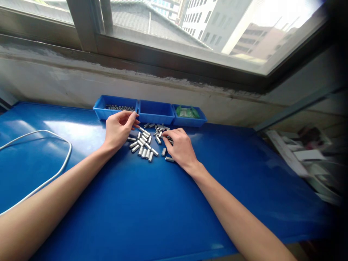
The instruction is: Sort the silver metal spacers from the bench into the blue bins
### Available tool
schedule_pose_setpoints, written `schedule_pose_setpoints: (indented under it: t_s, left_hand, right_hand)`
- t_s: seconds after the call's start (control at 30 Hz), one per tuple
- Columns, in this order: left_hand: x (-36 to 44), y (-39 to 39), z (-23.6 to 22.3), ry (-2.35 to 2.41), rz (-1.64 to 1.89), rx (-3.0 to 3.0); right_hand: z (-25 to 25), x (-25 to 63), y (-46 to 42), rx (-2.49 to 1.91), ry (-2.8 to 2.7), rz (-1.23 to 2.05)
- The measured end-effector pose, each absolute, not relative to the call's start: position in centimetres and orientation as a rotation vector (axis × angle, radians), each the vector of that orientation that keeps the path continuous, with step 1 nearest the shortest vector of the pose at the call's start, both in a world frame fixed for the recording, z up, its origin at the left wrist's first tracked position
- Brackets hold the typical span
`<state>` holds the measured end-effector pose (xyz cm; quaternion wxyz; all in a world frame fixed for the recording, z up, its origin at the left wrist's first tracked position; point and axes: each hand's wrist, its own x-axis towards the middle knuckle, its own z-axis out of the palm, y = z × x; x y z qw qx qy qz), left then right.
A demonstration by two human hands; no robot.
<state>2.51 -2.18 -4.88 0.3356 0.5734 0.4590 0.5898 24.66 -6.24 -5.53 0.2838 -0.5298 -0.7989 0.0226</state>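
Note:
Silver hex standoffs (143, 142) lie in a loose pile on the blue tabletop, between my hands. Smaller metal pieces (159, 129), perhaps screws, sit at the pile's back right. My left hand (118, 129) hovers at the pile's left, before the left bin, its thumb and forefinger pinched together; what they hold, if anything, is too small to name. At the right side of the pile, my right hand (179, 146) reaches down with thumb and forefinger drawn together over the small pieces. Its other fingers are partly hidden, and I cannot make out what is in its grip.
Three blue bins stand along the wall: the left bin (100, 114) contains small metal parts, the middle bin (156, 118) shows its bare inside, and the right bin (190, 122) holds a green plastic bag (187, 112). A white cable (67, 154) curves across the table's left.

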Motion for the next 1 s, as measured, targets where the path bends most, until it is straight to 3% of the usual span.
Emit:
schedule_pose_setpoints:
  t_s: [0.23,0.5,1.0]
  left_hand:
    - [2.6,-2.7,-4.9,1.189,1.495,1.622]
    - [3.1,-3.4,-4.8,1.14,1.436,1.732]
    - [3.2,-3.8,-5.2,0.922,1.368,2.196]
  right_hand:
    - [-5.1,24.4,-6.4,-1.305,-1.958,0.143]
    - [-5.0,23.9,-5.8,-1.12,-1.365,0.926]
    - [-4.7,23.4,-6.1,-1.087,-1.252,0.956]
